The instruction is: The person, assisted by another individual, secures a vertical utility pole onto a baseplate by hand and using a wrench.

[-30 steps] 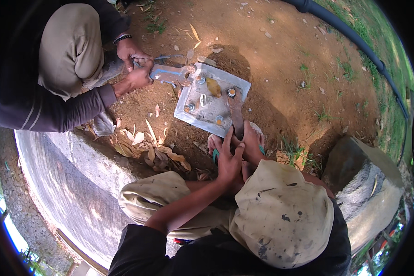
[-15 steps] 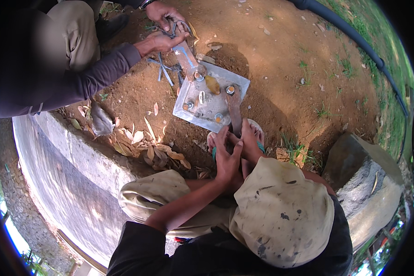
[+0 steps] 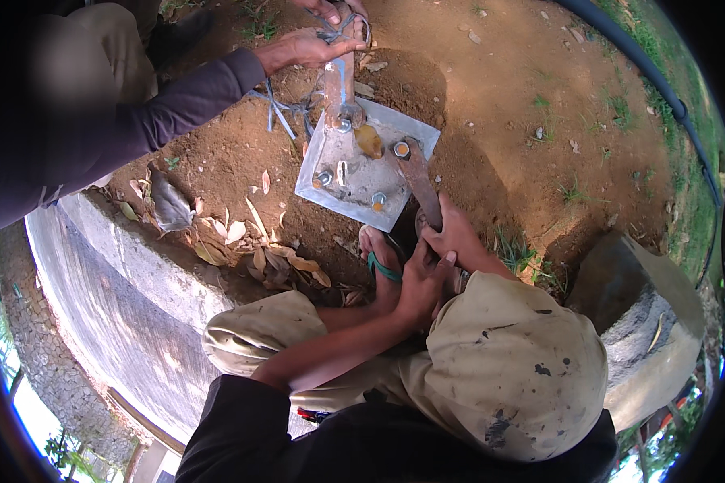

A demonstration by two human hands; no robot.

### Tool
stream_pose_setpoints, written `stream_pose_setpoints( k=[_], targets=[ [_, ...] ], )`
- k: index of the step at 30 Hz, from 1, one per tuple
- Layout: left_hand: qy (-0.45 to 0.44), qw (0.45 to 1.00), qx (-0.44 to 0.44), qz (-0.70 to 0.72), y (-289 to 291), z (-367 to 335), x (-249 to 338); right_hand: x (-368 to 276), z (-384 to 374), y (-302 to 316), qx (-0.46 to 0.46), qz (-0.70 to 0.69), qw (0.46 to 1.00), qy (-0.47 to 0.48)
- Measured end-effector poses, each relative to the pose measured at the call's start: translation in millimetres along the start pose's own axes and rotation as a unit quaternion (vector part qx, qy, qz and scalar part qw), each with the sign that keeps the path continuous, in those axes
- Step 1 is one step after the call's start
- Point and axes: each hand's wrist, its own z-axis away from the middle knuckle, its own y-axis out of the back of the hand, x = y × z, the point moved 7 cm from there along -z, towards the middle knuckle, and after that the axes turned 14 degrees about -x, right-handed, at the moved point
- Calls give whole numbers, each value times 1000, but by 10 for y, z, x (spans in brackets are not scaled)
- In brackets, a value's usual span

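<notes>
A rusty wrench (image 3: 421, 185) has its far end around the right-hand bolt (image 3: 402, 150) of a square metal plate (image 3: 361, 211). My right hand (image 3: 457, 233) is closed around the near part of the handle. Just below it, my left hand (image 3: 423, 283) has its fingers wrapped at the handle's near end, against the right hand; the handle's tip is hidden there. Opposite me, a co-worker's hands (image 3: 318, 47) hold another rusty wrench (image 3: 341, 79), which meets the plate's far bolt (image 3: 345, 125). Two more bolts stand on the plate, at the left and near corners.
A brown leaf (image 3: 369, 142) lies on the plate. Grey strips (image 3: 275, 109) trail beside the co-worker's wrench. Dry leaves (image 3: 278, 262) cover soil by a concrete kerb (image 3: 153, 249). My sandalled foot (image 3: 383, 256) is close to the plate. A large stone (image 3: 644, 322) sits right; a dark hose (image 3: 644, 84) curves beyond.
My wrench's near end has swung right, both hands moving with it. My left hand's fingers have closed in. The co-worker's hands and wrench top have shifted right and farther away.
</notes>
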Motion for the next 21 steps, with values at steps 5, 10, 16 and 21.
stream_pose_setpoints(
  k=[5, 10, 16, 21],
  targets=[
    [-40, 997, -45, 53, -488, -688, -129, -195, -107, 894, -142, 141, 978, 60],
    [-99, 980, -102, 141, -900, -1479, 225, -555, -478, 1630, -273, 258, 925, 61],
    [9, 984, -125, 124, -661, -896, -55, -378, 20, 1456, -166, 205, 964, 45],
    [-7, 996, -72, -60, 3, -388, -646, -182, 413, 572, 22, 4, 999, 29]
  ],
)
